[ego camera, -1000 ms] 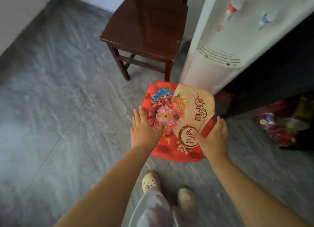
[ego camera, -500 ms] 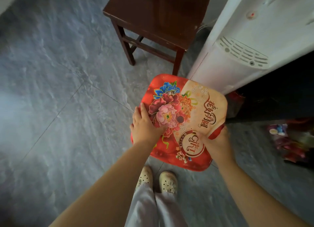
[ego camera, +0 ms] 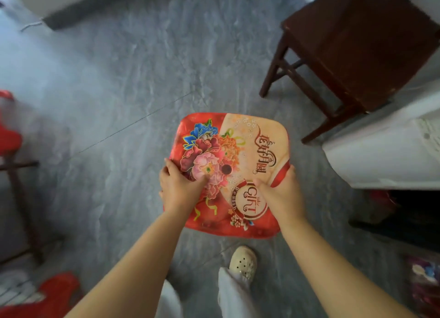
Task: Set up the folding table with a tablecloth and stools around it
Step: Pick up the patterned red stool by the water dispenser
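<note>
A red plastic stool (ego camera: 240,139) with a flower print and gold lettering on its square seat is in the middle of the view, above the grey floor. My left hand (ego camera: 177,186) grips the seat's left edge, thumb on top. At the seat's right edge my right hand (ego camera: 279,196) holds on the same way. The stool's legs are hidden under the seat. At the left edge there is a blurred red shape (ego camera: 9,136) on dark legs, possibly another stool or the table.
A dark brown wooden chair (ego camera: 357,46) stands at the upper right. A white appliance (ego camera: 385,151) is at the right, with a dark gap and coloured bags (ego camera: 423,284) below it. My feet (ego camera: 242,263) are under the stool. Red and white items (ego camera: 35,294) lie at the lower left.
Both hands closed on the stool's seat edges and carried it away from the white appliance. The view has swung left, so the chair and appliance now sit at the right.
</note>
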